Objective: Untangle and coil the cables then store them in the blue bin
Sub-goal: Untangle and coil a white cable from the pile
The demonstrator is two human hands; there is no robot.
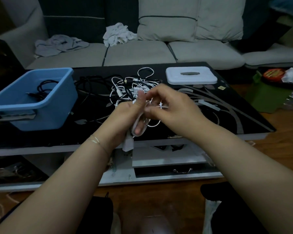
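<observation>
Both hands' grip on white cable (139, 122)

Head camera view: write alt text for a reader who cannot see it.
Both hands, left hand and right hand, wind a white cable into a coil above a black table. Behind them lies a tangle of cables; a blue bin on the left holds a black cable.

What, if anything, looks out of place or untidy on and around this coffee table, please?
The blue bin overhangs the table's near edge instead of sitting fully on it. A tangled pile of cables sprawls mid-table. Crumpled cloths lie on the sofa behind. Nothing looks broken or spilled.
</observation>
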